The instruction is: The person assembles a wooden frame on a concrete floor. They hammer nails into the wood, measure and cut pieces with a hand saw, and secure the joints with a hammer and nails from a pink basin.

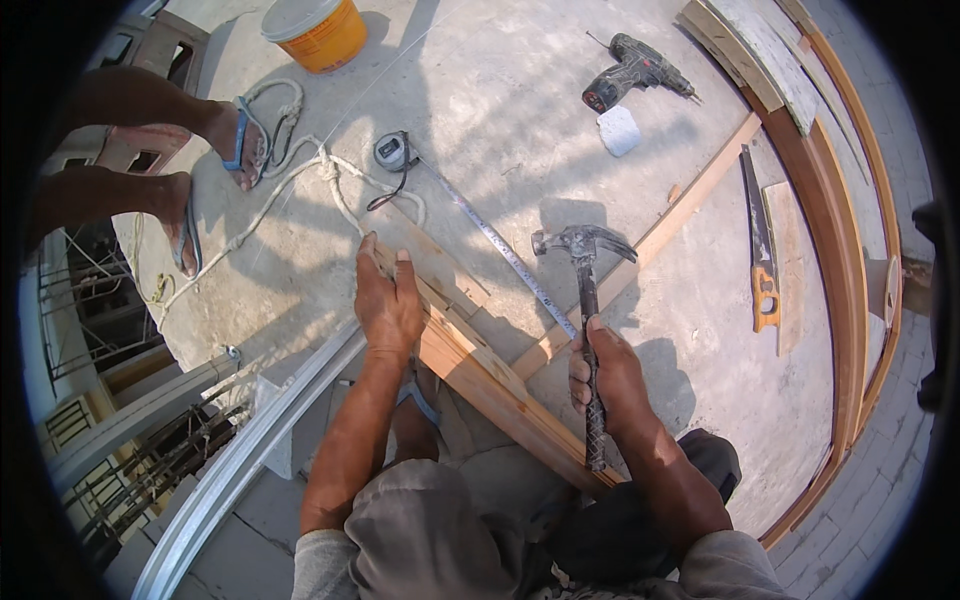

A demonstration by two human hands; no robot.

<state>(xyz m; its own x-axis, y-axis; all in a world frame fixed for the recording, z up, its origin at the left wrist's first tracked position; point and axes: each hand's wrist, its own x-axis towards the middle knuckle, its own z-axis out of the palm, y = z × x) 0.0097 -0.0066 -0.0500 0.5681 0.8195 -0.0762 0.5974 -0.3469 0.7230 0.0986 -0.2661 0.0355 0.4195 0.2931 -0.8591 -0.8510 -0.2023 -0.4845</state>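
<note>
Hammer (587, 285)'s just right of centre, head up, right hand (612, 375) wrapped snugly round the handle. Left hand (388, 308)'s on the upper end of the wood (485, 382), mid-frame, thumb a bit apart from the fingers, can't tell if it's really gripping. Tape measure (391, 152)'s upper left, blade out; drill (640, 75) upper right; saw (762, 240) over right.
</note>
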